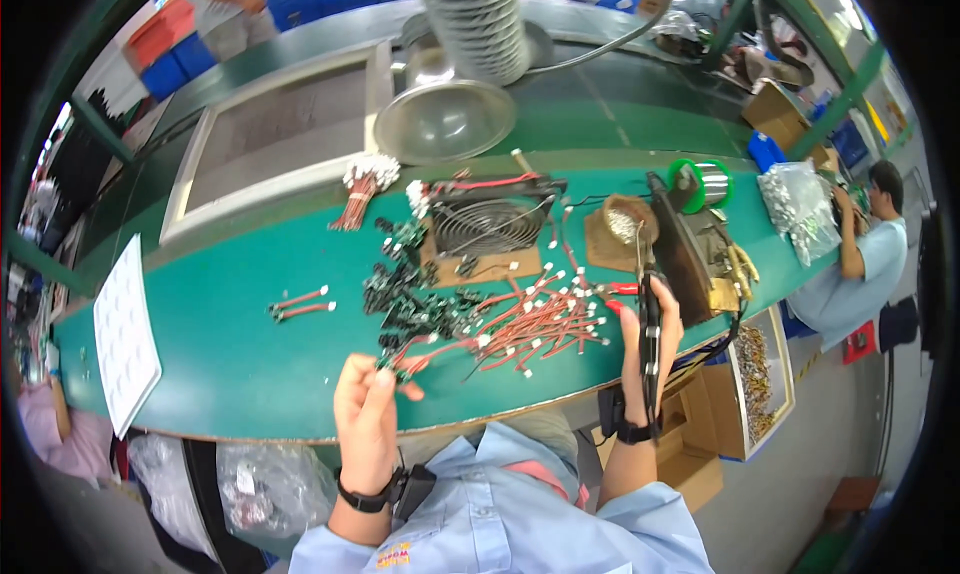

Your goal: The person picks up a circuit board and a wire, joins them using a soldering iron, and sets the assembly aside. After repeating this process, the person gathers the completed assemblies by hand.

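Left hand (365, 402): thumb and forefinger are pinching a small dark-green part with red wires (388, 365); the part is sitting right at the fingertips, its wires trailing off to the right. Right hand (634, 372): thumb and fingers are closing around a long, slender black tool (651, 339), its far end pointing away from the body. Between the hands, a loose pile of red-wire leads with white plugs (545, 324) is spreading. Just beyond the left hand, a heap of black-and-green small parts (400, 306) is lying. Farther out, between both hands, a black fan with a round wire grille (490, 226) is standing. Beyond the right hand, a green-rimmed spool of silvery wire (700, 186) is resting.
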Motion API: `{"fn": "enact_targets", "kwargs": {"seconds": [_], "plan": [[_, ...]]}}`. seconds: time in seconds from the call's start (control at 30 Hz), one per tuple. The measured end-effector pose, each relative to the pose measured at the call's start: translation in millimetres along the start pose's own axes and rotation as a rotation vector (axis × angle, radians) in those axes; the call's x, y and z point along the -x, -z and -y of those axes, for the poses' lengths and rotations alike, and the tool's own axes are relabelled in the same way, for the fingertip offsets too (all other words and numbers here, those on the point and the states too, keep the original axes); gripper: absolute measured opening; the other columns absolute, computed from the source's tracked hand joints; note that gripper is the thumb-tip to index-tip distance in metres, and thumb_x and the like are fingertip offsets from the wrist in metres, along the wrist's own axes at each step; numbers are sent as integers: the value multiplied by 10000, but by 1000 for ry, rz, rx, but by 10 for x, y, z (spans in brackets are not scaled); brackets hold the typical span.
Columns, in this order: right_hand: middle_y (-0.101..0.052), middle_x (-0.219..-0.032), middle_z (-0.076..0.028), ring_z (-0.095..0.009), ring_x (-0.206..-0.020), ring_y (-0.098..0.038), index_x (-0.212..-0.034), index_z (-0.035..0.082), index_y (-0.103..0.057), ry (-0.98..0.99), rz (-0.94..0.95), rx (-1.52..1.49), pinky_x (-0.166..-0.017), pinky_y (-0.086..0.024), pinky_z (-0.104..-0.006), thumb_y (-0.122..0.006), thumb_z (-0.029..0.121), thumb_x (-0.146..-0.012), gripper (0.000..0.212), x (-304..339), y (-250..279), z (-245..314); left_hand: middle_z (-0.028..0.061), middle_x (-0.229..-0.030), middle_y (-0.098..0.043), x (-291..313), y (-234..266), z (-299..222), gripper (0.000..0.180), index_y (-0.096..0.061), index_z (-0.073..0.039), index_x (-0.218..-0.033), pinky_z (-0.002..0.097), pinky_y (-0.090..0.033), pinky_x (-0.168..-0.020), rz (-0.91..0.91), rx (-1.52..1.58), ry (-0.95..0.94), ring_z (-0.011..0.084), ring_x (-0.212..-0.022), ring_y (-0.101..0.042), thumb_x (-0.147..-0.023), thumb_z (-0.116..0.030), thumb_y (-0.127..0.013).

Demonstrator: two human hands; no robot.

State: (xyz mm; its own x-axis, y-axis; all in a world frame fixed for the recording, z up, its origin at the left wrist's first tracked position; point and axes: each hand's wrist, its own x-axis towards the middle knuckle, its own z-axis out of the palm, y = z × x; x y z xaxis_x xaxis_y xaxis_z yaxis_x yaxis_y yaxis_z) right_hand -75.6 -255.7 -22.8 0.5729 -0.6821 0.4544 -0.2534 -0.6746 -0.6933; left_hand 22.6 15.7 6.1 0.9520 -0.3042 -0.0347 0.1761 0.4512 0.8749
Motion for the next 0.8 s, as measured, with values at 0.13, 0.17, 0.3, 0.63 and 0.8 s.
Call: {"fn": "enact_targets", "kwargs": {"seconds": [0.13,0.17,0.3,0.63,0.8], "plan": [[-524,-1102,-91,-183,-991,-510,-1235,39,-454,-210,7,-223,-904,-371,-315,-606,134,-816,455,97,19,104,125,-902,-628,-12,-83,9,83,-454,-60,-903,295,-459,-708,23,73,43,167,-736,-586,-901,-112,-519],[-524,-1102,-91,-183,-991,-510,-1235,39,-454,-208,27,-230,-904,-371,-315,-606,134,-816,455,174,21,167,122,-910,-629,-35,-88,30,85,-451,-63,-899,294,-460,-710,38,109,64,166,-736,-586,-903,-115,-518],[-554,-1035,-110,-186,-918,-525,-1155,62,-494,-4,4,-555,-867,-348,-359,-651,183,-765,438,634,124,350,123,-931,-630,-101,-103,74,93,-440,-67,-893,278,-462,-706,39,109,105,159,-761,-590,-908,-116,-517],[-614,-733,-6,-165,-733,-592,-1030,113,-589,527,512,-390,-840,-309,-392,-777,250,-626,466,678,179,713,121,-911,-644,-59,-92,84,69,-448,-70,-886,255,-433,-734,28,-72,74,134,-773,-565,-900,-93,-512],[-613,-705,-3,-155,-687,-589,-987,107,-618,534,529,-400,-847,-305,-384,-779,261,-618,431,672,157,716,130,-948,-643,-57,-36,65,88,-422,-51,-885,230,-421,-764,91,-140,79,116,-878,-577,-902,-58,-508]]}}
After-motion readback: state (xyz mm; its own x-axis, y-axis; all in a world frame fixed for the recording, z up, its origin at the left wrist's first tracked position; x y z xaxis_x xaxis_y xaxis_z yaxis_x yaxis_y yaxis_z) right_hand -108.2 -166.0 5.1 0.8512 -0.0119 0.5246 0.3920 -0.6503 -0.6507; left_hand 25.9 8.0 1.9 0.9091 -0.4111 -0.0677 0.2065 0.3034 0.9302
